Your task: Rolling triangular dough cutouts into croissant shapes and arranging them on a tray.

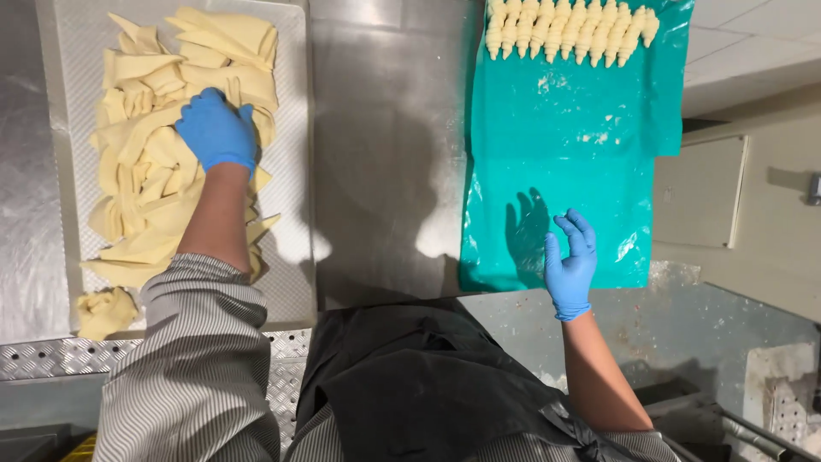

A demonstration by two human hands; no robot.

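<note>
My left hand (218, 130), in a blue glove, lies on top of a heap of pale yellow dough triangles (154, 180) piled on a metal baking tray (291, 257); whether its fingers grip a piece is hidden. My right hand (571, 265), also gloved in blue, hovers open and empty over the near part of a teal plastic sheet (556, 154). At the far end of that sheet stands a row of several rolled croissants (569, 30).
A bare steel worktop (385, 154) separates tray and sheet. A crumpled lump of dough (104, 312) sits at the tray's near left corner. My dark apron (428, 385) fills the lower middle. Floor tiles and a metal ledge show at right.
</note>
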